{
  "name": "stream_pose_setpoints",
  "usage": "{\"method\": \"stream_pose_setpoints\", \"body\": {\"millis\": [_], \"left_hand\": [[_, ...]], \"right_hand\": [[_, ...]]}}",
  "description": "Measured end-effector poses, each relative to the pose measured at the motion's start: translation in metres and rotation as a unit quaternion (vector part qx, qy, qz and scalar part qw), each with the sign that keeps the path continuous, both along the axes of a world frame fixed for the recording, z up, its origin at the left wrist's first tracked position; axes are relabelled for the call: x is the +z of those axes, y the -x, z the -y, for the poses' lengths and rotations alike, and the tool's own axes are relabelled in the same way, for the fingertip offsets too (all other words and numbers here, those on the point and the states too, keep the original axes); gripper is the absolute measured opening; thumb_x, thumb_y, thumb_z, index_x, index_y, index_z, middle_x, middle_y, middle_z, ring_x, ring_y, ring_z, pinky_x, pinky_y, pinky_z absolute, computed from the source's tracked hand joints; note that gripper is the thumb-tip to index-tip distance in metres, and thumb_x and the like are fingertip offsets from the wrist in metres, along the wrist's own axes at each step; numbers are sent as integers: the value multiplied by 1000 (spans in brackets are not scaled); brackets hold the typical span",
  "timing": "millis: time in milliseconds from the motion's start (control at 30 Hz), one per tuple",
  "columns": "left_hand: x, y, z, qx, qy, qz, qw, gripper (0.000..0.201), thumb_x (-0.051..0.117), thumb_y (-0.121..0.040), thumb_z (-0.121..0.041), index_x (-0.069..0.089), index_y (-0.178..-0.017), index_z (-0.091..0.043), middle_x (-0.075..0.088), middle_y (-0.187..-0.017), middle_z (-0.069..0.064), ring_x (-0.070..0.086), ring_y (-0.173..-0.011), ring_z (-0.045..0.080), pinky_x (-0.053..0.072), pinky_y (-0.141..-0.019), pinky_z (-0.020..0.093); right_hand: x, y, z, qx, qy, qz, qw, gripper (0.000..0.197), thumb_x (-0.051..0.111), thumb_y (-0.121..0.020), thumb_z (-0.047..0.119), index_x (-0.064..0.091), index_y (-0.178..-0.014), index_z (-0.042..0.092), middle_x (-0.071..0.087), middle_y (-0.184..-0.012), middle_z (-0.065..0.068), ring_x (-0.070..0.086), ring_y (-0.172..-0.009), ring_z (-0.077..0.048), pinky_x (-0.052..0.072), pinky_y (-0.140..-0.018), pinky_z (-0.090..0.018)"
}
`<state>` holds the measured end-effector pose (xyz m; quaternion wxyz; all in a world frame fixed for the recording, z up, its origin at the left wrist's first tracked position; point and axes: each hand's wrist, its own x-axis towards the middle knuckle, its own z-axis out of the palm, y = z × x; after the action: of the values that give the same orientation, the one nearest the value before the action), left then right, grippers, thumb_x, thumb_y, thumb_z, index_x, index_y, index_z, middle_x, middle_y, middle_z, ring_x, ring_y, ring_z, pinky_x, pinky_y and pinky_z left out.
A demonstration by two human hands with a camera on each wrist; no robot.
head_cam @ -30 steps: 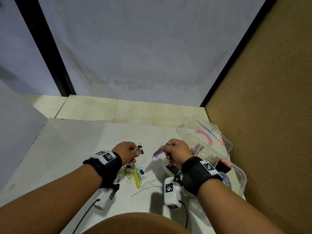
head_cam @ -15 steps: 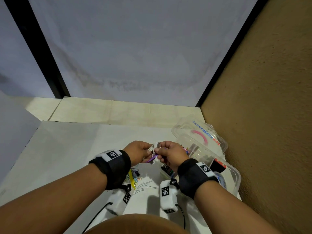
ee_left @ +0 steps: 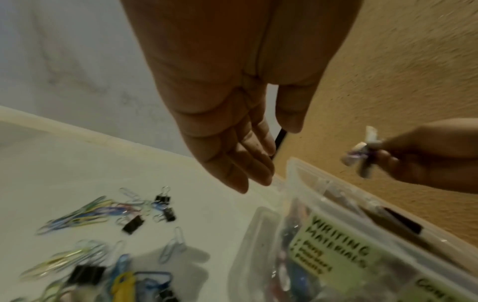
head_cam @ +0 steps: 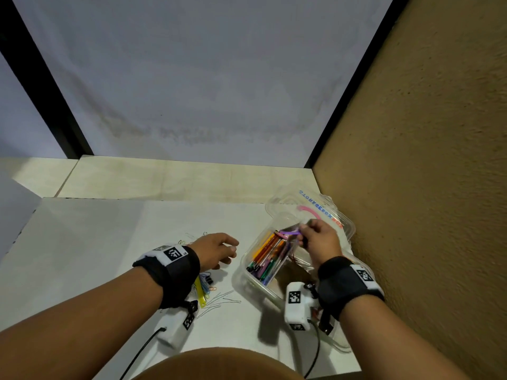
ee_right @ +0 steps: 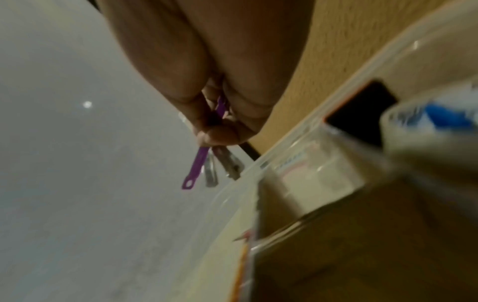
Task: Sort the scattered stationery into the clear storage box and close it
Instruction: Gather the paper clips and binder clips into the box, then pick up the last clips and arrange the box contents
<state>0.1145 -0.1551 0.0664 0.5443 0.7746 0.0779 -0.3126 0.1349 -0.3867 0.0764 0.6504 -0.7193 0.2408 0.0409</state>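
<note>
Right hand (head_cam: 318, 239) pinches a purple clip (ee_right: 198, 163) plus a couple silvery bits over the clear storage box (head_cam: 248, 275), prob to drop them in. Left hand (head_cam: 216, 252) hangs loose, empty, just beside the box, above the paper clips (ee_left: 85, 210) on the bench (head_cam: 96, 242). Lid (head_cam: 337, 215) lies open behind the box.

**A pale corner against a tan wall**

A white bench (head_cam: 82, 242) fills the lower half of the head view, its surface matte and lit unevenly, brighter toward 3 o'clock. Beyond its far edge, at 12 o'clock, runs a cream ledge (head_cam: 178, 179) with faint seams. Above that stands a white backdrop panel (head_cam: 205, 78), smudged grey along its lower part. Two black posts (head_cam: 41, 86) frame the panel, one slanting up to 10 o'clock, the other to 1 o'clock. From 1 to 5 o'clock rises a tan wall (head_cam: 425, 160) with a rough, pitted finish, just beside the bench's right edge.
</note>
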Motion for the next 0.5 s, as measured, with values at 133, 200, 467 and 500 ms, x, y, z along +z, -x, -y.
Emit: {"method": "stream_pose_setpoints", "body": {"millis": [133,200,467,500], "left_hand": [[-18,0,-10,14,-45,-15,999,23,50,-96,-16,56,-117,-14,62,-110,6,60,-93,17,45,-67,21],[-26,3,-16,22,-60,-24,998,24,52,-95,-15,57,-118,-11,62,-108,8,60,-91,18,45,-65,21],[-44,11,-45,35,-122,-27,992,27,55,-92,-12,59,-119,-8,67,-111,14,60,-79,18,43,-60,17],[-46,12,-49,42,-125,-27,991,27,56,-92,-11,60,-118,-8,66,-107,13,60,-77,17,43,-61,16]], "right_hand": [[-20,1,40,-22,263,-25,964,4,60,-89,11,61,-93,11,68,-87,-15,65,-81,-31,55,-80,-44],[-29,4,45,11,334,-48,941,5,59,-88,12,62,-93,11,69,-91,-16,64,-90,-33,52,-84,-43],[-9,-1,6,122,418,-62,898,15,51,-84,2,59,-90,13,61,-88,-9,59,-86,-30,49,-73,-31],[-3,1,-5,123,411,-34,903,14,50,-83,2,58,-84,13,61,-84,-8,58,-85,-30,48,-72,-32]]}}
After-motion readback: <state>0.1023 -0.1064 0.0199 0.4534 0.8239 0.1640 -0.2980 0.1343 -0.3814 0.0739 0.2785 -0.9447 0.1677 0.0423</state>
